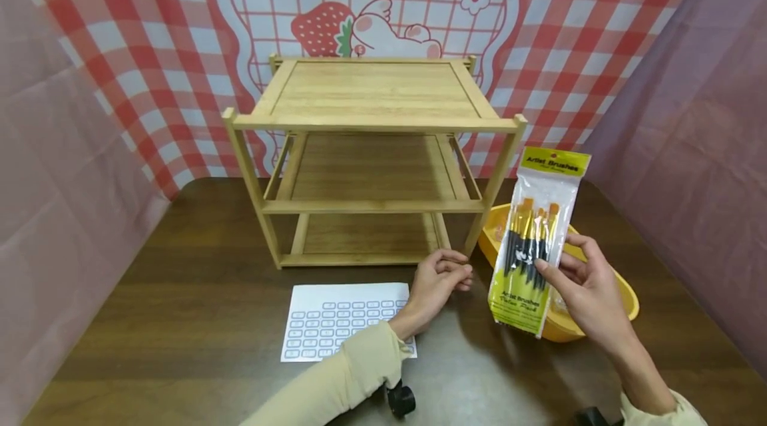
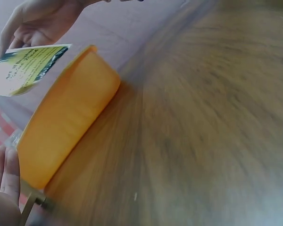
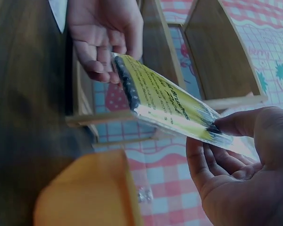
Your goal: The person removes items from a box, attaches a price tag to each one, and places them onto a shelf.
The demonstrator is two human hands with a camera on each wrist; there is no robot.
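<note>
In the head view my right hand (image 1: 590,286) pinches a clear packet of artist brushes (image 1: 530,239) by its right edge, thumb in front, above an orange basin (image 1: 626,293). The packet stands nearly upright, its yellow-green header on top. My left hand (image 1: 440,283) holds nothing, its fingers loosely bent by the lower right corner of a wooden shelf rack (image 1: 377,206). The right wrist view has the thumb and fingers of my right hand (image 3: 254,160) on the packet (image 3: 165,96), and my left hand (image 3: 108,37) beyond its far end.
A white sheet of blue-edged labels (image 1: 341,323) lies on the brown table (image 1: 210,319), partly under my left forearm. The three-tier rack stands at the back, before a red-and-white checked cloth (image 1: 180,33). Small clear packets lie in the basin.
</note>
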